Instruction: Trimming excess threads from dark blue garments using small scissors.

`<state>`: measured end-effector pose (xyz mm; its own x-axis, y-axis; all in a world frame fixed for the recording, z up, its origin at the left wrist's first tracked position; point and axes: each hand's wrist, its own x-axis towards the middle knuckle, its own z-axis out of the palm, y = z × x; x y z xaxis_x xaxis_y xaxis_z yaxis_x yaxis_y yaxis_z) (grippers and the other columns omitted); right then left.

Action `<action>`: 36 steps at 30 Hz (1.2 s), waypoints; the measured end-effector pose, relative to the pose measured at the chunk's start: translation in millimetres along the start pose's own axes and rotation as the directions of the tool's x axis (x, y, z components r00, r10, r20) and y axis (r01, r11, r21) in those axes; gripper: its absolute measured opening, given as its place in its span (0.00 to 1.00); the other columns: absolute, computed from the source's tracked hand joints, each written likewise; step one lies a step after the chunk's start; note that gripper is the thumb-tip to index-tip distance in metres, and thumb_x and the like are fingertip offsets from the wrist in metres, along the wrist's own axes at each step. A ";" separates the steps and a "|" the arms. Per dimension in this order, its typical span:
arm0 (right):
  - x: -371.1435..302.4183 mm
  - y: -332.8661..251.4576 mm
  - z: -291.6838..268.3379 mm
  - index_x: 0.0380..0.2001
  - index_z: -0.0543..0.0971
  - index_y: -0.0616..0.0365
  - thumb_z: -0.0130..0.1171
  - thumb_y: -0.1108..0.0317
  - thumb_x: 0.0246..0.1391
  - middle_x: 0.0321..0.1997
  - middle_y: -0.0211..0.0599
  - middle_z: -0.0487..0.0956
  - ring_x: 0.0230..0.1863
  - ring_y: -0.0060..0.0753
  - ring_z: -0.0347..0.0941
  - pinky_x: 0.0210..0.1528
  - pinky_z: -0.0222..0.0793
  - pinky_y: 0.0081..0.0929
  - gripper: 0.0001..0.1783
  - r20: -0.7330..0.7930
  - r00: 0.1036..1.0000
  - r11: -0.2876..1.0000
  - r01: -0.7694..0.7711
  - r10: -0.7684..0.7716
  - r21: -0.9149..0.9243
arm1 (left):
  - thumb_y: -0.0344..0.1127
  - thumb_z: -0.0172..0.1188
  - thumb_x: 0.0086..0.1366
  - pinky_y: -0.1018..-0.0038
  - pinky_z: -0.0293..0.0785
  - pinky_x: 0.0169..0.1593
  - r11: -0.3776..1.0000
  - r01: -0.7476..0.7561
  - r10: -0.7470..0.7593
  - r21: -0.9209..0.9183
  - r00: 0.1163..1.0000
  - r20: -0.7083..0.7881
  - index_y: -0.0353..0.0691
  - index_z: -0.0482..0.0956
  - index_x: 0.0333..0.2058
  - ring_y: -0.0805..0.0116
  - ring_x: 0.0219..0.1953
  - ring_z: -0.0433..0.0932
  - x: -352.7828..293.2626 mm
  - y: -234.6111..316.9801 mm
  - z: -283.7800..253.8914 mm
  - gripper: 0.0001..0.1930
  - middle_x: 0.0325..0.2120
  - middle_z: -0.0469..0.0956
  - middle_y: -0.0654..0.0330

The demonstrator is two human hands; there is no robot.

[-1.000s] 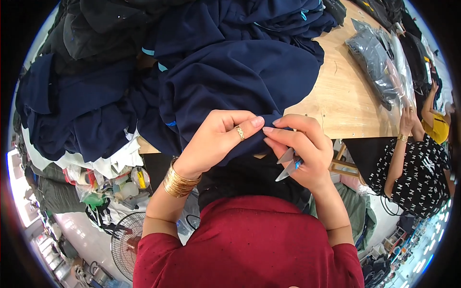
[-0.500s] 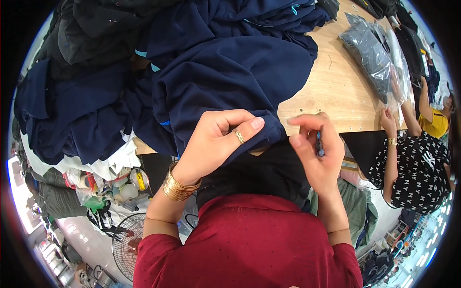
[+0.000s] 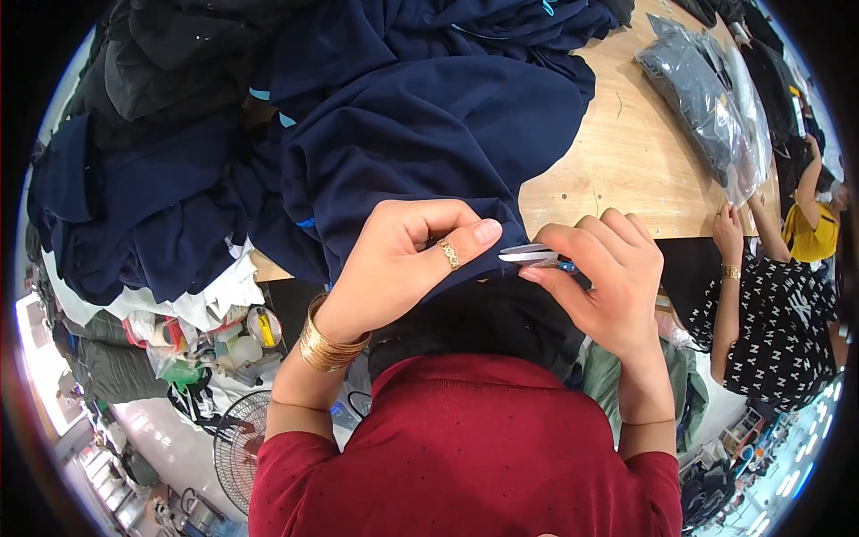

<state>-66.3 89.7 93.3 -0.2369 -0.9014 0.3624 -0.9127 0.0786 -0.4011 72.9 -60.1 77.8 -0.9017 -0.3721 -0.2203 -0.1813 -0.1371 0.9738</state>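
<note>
A large navy garment (image 3: 438,134) lies bunched over the table edge in front of me, with light-blue trim showing at its left. My left hand (image 3: 403,259) is closed on its near edge, pinching the fabric between thumb and fingers. My right hand (image 3: 613,277) holds a pair of thread snips (image 3: 530,255) with bright metal blades and a blue part near the fingers. The blades point left, close to the cloth beside my left thumb. Whether they touch the fabric or a thread, I cannot tell.
More navy garments (image 3: 134,206) and black cloth (image 3: 179,54) are heaped at the left. Clear-bagged dark clothing (image 3: 693,98) lies on the wooden table (image 3: 582,179) at the right, where a co-worker's hand (image 3: 729,228) touches it. A fan (image 3: 242,447) stands below left.
My right hand has turned, bringing the snips from inside the palm to point left at the cloth edge. My left hand keeps its pinch almost in place.
</note>
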 end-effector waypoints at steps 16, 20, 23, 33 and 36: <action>-0.9 1.3 -1.6 0.25 0.76 0.54 0.68 0.62 0.30 0.16 0.26 0.68 0.19 0.30 0.61 0.24 0.54 0.26 0.15 0.025 1.000 1.000 0.002 -0.002 -0.018 | 0.35 0.56 0.62 0.85 0.51 0.24 0.997 -0.043 0.043 0.058 0.999 0.001 0.32 0.74 0.22 0.86 0.21 0.56 4.0 -0.3 1.2 0.13 0.15 0.63 0.74; 0.1 6.5 -4.7 0.26 0.76 0.51 0.67 0.61 0.32 0.18 0.24 0.69 0.20 0.28 0.63 0.24 0.55 0.25 0.14 0.043 0.999 1.000 0.016 -0.015 -0.021 | 0.35 0.56 0.62 0.85 0.52 0.25 0.997 -0.041 0.040 0.064 0.999 0.011 0.32 0.74 0.22 0.86 0.22 0.56 7.8 1.2 3.2 0.13 0.16 0.63 0.74; -0.9 6.7 -5.0 0.28 0.76 0.49 0.66 0.61 0.35 0.21 0.23 0.71 0.22 0.27 0.65 0.24 0.56 0.25 0.14 0.077 0.997 0.999 0.025 -0.022 -0.031 | 0.35 0.56 0.62 0.85 0.52 0.25 0.998 -0.032 0.032 0.048 0.999 0.008 0.32 0.74 0.22 0.86 0.21 0.56 6.8 0.3 3.4 0.13 0.16 0.63 0.74; 0.3 2.0 18.3 0.35 0.78 0.57 0.68 0.75 0.36 0.25 0.32 0.75 0.18 0.23 0.66 0.21 0.61 0.18 0.17 -0.040 0.986 0.851 -0.118 0.161 0.512 | 0.38 0.54 0.64 0.87 0.58 0.26 0.985 0.033 -0.036 -0.169 0.999 -0.016 0.32 0.78 0.27 0.88 0.23 0.62 10.6 -16.3 3.1 0.14 0.19 0.70 0.73; -3.4 2.2 36.0 0.28 0.78 0.59 0.64 0.77 0.40 0.17 0.29 0.71 0.16 0.21 0.65 0.20 0.59 0.18 0.09 -0.164 0.966 0.850 -0.087 0.199 0.519 | 0.39 0.54 0.65 0.87 0.59 0.27 0.982 0.050 -0.055 -0.184 0.998 -0.020 0.33 0.78 0.28 0.88 0.24 0.63 12.1 -16.6 5.3 0.14 0.19 0.70 0.73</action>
<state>-55.5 77.6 60.9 -0.4649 -0.7854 0.4086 -0.5826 -0.0762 -0.8092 62.9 -57.5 59.3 -0.8823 -0.3823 -0.2747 -0.1512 -0.3225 0.9344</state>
